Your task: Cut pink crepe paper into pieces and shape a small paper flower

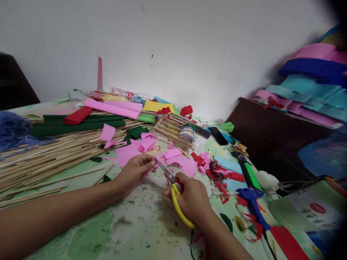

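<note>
My right hand (pixel 193 196) grips a pair of scissors (pixel 177 207) by its yellow handles. The metal blades point up and left toward my left hand (pixel 141 166), whose thumb and fingers pinch a small piece of pink paper (pixel 152 169). The blade tips meet that piece close to my left fingertips; whether they touch it or only overlap it, I cannot tell. Just beyond both hands lie loose pink paper pieces (pixel 189 167), some flat and some crumpled. A larger pink sheet (pixel 125 154) rests behind my left hand.
Many bamboo sticks (pixel 54 155) spread across the left, beside blue netting (pixel 12 128) and green rolls (pixel 78 126). A small stick structure (pixel 173 128) and a phone (pixel 218 136) stand and lie farther back. On the right are red scraps (pixel 221 177), a blue glue gun (pixel 255 206) and a container (pixel 309 202).
</note>
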`<state>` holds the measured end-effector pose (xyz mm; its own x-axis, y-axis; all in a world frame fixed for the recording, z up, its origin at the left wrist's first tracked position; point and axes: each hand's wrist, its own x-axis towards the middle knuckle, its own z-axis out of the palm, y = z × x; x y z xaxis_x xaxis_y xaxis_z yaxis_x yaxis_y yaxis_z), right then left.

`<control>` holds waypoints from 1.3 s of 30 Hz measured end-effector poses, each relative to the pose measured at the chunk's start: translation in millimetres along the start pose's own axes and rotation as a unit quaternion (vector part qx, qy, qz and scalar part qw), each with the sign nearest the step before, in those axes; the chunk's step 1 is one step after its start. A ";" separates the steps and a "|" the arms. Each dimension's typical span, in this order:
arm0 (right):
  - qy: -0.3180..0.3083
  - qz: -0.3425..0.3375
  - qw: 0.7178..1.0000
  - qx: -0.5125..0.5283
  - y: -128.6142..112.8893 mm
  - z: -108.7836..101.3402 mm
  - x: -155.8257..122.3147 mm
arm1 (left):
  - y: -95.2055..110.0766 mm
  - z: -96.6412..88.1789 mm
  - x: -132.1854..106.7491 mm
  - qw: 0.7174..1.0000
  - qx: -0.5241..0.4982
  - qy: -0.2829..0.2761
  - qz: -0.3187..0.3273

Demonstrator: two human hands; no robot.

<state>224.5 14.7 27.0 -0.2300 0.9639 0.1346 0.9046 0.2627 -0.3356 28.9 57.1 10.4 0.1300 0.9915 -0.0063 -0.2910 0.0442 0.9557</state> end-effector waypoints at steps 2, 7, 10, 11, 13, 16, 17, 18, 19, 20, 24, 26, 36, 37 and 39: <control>-0.001 -0.001 1.000 0.001 0.2 -0.2 0.0 | 1.0 0.8 -0.4 1.000 -0.001 0.002 0.000; -0.002 0.002 1.000 0.000 0.9 -0.2 -0.5 | 2.3 1.9 -0.6 1.000 0.001 0.007 -0.005; 0.001 0.001 1.000 0.000 0.7 -0.3 0.0 | 0.6 1.0 -0.1 1.000 0.000 0.006 -0.008; 0.001 0.001 1.000 0.001 0.7 -0.3 0.2 | -0.1 0.6 0.0 1.000 0.001 0.005 -0.008; 0.000 0.002 1.000 0.001 0.8 -0.1 0.5 | -0.9 0.0 0.3 1.000 0.004 0.005 -0.007; -0.004 0.002 1.000 0.003 1.4 0.7 0.0 | -1.0 -0.4 0.8 1.000 0.015 0.002 -0.006; -0.005 0.002 1.000 0.005 1.6 1.0 -0.4 | -0.9 -0.6 0.9 1.000 0.021 0.000 -0.003; -0.004 0.003 1.000 0.006 1.8 1.4 -0.7 | -1.0 -0.9 1.1 1.000 0.027 -0.003 0.000; -0.004 0.004 1.000 0.008 1.9 1.6 -1.1 | -1.2 -1.4 1.3 0.999 0.033 -0.006 0.004; -0.003 0.004 1.000 0.010 1.9 1.9 -1.3 | -1.6 -2.0 1.6 0.999 0.038 -0.009 0.009; 0.003 -0.003 1.000 0.021 1.5 2.0 -0.3 | -4.1 -4.3 3.7 0.999 0.020 0.013 0.033; 0.002 -0.006 1.000 0.023 1.4 2.0 0.5 | -4.8 -4.4 5.0 0.998 -0.010 0.034 0.042; -0.003 -0.010 1.000 0.017 0.2 1.8 0.0 | -8.4 -3.9 6.4 0.999 -0.007 0.023 0.044; -0.004 -0.010 1.000 0.019 0.1 1.6 0.1 | -9.1 -4.2 6.3 0.999 -0.005 0.025 0.043; -0.006 -0.010 1.000 0.025 0.2 1.7 0.3 | -10.0 -4.8 5.8 0.999 0.001 0.027 0.042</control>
<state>224.0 15.1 25.5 -0.2526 0.9587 0.1311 0.8806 0.2839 -0.3793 28.0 62.9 -0.6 0.0545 0.9968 0.0589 -0.2966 -0.0401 0.9542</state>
